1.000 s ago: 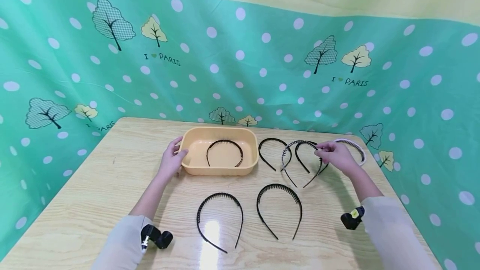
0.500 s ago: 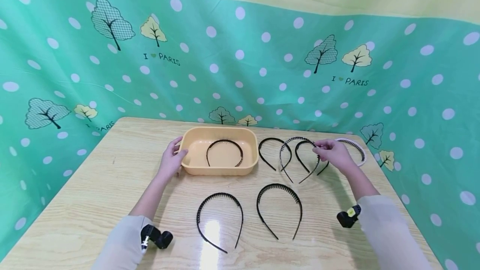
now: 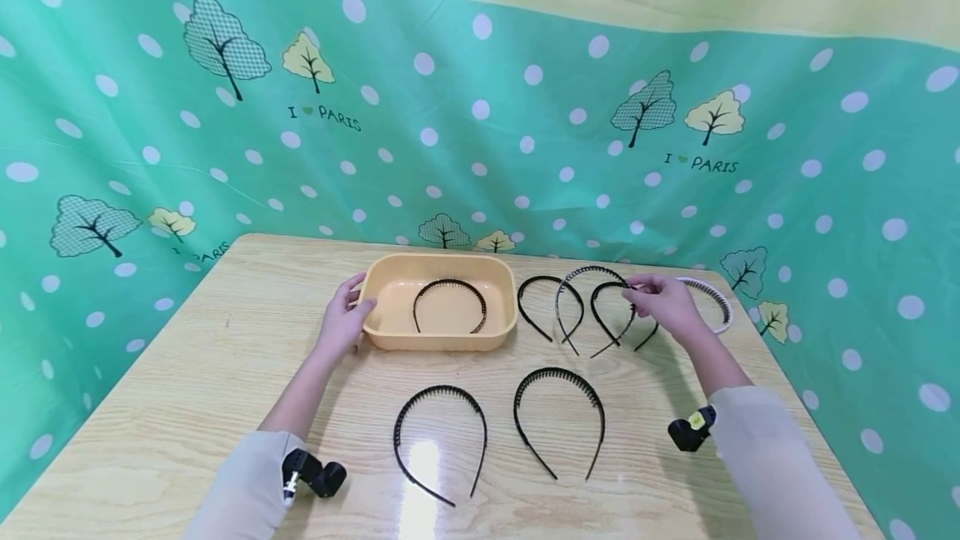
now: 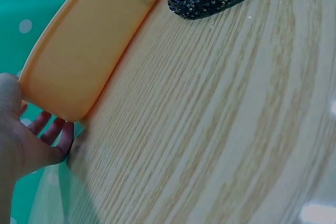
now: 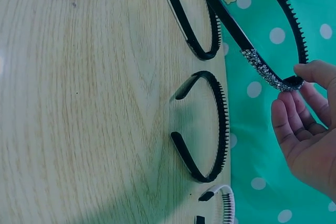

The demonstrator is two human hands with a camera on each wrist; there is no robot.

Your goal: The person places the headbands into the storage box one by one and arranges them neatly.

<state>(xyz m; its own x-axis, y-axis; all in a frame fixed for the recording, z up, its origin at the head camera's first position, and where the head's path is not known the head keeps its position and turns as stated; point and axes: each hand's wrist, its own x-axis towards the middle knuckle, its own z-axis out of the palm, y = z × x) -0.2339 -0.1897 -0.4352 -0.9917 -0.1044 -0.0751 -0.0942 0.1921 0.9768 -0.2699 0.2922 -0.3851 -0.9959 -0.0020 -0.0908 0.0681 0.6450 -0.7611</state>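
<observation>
My left hand (image 3: pixel 345 319) grips the left end of a pale orange plastic tub (image 3: pixel 431 342), thumb over the rim and fingers outside. Inside that tub lies one dark headband (image 3: pixel 450 282). My right hand (image 3: pixel 666 305) pinches a black toothed headband (image 5: pixel 260 68) between thumb and fingers; glittery stones cover the part near the fingertips. It is raised off the table, its ends pointing toward the front. In the head view it overlaps two black headbands on the table behind it, a left one (image 3: pixel 521 300) and a right one (image 3: pixel 595 307).
A white headband (image 3: pixel 725 307) lies at the back right, partly behind the right hand. Toward the front are two black toothed headbands, one at left (image 3: pixel 397 433) and one at right (image 3: pixel 558 371). A polka-dot cloth (image 3: pixel 480 140) hangs behind the wooden table (image 3: pixel 225 340).
The right hand and its headband have moved slightly to the left and toward the back. The left hand and the tub have stayed in place.
</observation>
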